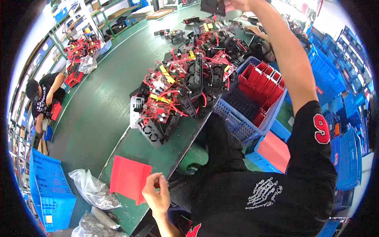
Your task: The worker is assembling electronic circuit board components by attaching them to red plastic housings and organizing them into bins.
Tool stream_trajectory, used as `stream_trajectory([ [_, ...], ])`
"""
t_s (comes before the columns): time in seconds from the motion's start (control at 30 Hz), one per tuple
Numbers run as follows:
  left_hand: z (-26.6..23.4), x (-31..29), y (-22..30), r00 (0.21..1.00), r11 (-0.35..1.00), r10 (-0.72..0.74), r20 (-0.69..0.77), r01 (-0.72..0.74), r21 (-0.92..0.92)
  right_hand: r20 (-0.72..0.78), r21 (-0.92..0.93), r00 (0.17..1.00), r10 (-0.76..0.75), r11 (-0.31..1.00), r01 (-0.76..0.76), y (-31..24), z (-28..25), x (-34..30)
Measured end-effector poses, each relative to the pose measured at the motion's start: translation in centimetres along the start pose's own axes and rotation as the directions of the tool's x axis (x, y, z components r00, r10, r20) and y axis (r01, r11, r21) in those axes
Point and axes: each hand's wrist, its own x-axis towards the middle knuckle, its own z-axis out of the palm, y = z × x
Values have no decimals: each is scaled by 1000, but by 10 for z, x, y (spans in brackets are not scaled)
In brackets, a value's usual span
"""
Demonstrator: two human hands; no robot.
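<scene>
My right hand (pixel 238 4) is stretched far over the table at the top edge, its fingers closed on a dark, boxy black part (pixel 213 7); the frame edge cuts both off. Low at the near table edge is my left hand (pixel 157 193), fingers loosely curled with a gap at the thumb and nothing visible in them. Just beside it lies a bent red panel (pixel 129 178) on the green table. A big heap of assemblies (pixel 189 79) with red circuit boards, black fans, red wires and yellow parts fills the middle, with a grey cut-out metal plate (pixel 151 133) at its near end.
A blue crate (pixel 241 124) with red panels and black pieces stands right of the table. Clear plastic bags (pixel 94 189) and a blue crate (pixel 51 189) are at lower left. Across the table, a co-worker (pixel 45 94) handles a red part. Blue bins (pixel 325 71) stack up on the right.
</scene>
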Motion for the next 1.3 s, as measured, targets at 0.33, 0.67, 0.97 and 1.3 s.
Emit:
stream_trajectory([
  [0.33, 88, 68, 32, 689, 1, 127, 714, 720, -694, 308, 273, 761, -572, 819, 505, -56, 4, -114],
  [0.67, -8, 42, -22, 950, 30, -93, 299, 303, -953, 798, 318, 495, -343, 938, 137, 95, 115, -168],
  [0.97, 17, -6, -4, 957, 977, 209, -201, -194, 91, 530, 717, 764, 368, 288, -635, 239, 263, -279],
  [1.3, 17, 36, -34, 936, 942, -331, 122, 320, 102, 336, 671, 901, 275, 602, -433, 234, 280, -330],
])
